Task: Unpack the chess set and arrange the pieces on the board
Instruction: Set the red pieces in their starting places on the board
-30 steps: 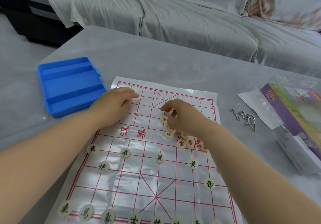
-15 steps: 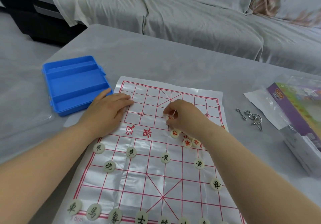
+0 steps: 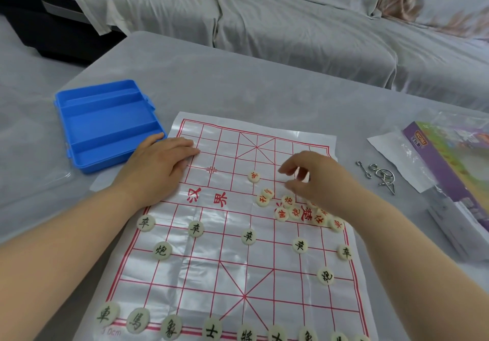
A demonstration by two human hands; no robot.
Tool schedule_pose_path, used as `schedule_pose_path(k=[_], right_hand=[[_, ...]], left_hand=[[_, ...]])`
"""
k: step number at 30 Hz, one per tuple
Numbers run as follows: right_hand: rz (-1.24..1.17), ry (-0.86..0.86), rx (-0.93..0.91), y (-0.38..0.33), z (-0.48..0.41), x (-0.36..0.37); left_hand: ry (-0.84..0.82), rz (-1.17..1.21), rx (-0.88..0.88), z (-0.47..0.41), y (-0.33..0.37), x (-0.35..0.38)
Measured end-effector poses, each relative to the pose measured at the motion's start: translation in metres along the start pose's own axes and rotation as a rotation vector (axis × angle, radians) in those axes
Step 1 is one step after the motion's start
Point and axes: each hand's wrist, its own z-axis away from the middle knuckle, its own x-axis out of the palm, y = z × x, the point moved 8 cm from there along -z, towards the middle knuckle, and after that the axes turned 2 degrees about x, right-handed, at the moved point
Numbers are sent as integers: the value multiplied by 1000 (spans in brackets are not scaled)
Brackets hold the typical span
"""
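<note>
Centrally: board (image 3: 230, 269), a thin glossy sheet with a red grid, lying flat on the grey worktop (image 3: 238, 84).

- Black-lettered pieces (image 3: 248, 236): on the board's near half. Five stand in a row across it, two sit singly closer to the near edge, and a further row lines that edge, partly cut off by the frame.
- Red-lettered pieces (image 3: 281, 213): a loose heap on the board's right side at its middle band, touching one another and partly hidden under the right wrist.
- Single red piece (image 3: 254, 176): on the board's far half, just beyond the heap and apart from it.
- Left hand (image 3: 158, 166): fingers straight, pressing flat on the board's far left corner.
- Right hand (image 3: 317, 179): over the board's far right part, fingers curled. Blurred, so I cannot tell whether it holds a piece.
- Blue case (image 3: 105, 123): lying open with ribbed compartments, just beyond the board's far left corner.
- Metal ring puzzle (image 3: 381, 176): right of the board, well apart from it.
- Purple box (image 3: 449, 171): in clear wrapping, farther right of the board.
- Sofa (image 3: 264, 17): grey-covered, beyond the board's far edge, past the worktop.
</note>
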Motion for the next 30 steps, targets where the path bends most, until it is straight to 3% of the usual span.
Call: schedule_pose_path(k=[6, 22, 30], right_hand=[[2, -97, 29, -6, 6, 25], [-40, -11, 44, 1, -3, 23], [-78, 34, -98, -34, -15, 37]], left_hand=[[-4, -3, -9, 0, 1, 0], [-18, -16, -21, 0, -1, 2], [-23, -15, -29, 0, -2, 3]])
